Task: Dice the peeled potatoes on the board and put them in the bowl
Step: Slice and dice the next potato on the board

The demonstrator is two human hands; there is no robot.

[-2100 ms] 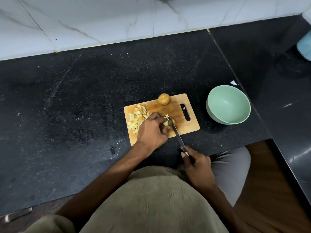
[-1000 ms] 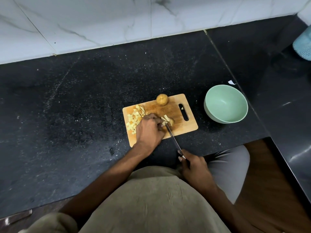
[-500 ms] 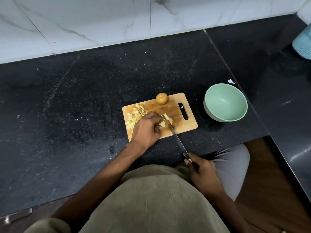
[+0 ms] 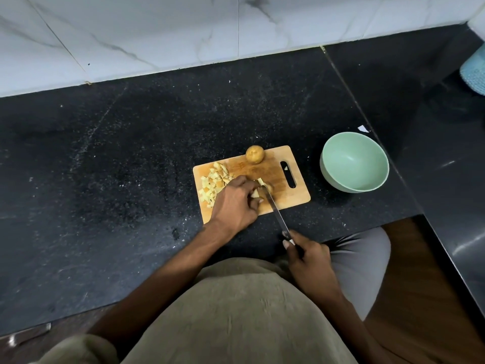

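Note:
A small wooden board (image 4: 286, 199) lies on the black counter. A pile of diced potato (image 4: 211, 183) covers its left end, and a whole round potato (image 4: 254, 154) sits at its far edge. My left hand (image 4: 233, 203) holds down a part-cut potato piece (image 4: 259, 189) at the board's middle with curled fingers. My right hand (image 4: 305, 256) grips the handle of a knife (image 4: 275, 212), whose blade tip rests on that piece. The pale green bowl (image 4: 354, 161) stands to the right of the board, with nothing in it.
The black speckled counter (image 4: 118, 166) runs to a white marble wall at the back. Its front edge drops away just below the board. A light blue textured object (image 4: 475, 72) sits at the far right. A scrap of white paper (image 4: 363, 128) lies behind the bowl.
The knife has worked back and forth across the potato piece under my left hand. The blade now sits a little further left into the piece. Board, bowl and whole potato are unmoved.

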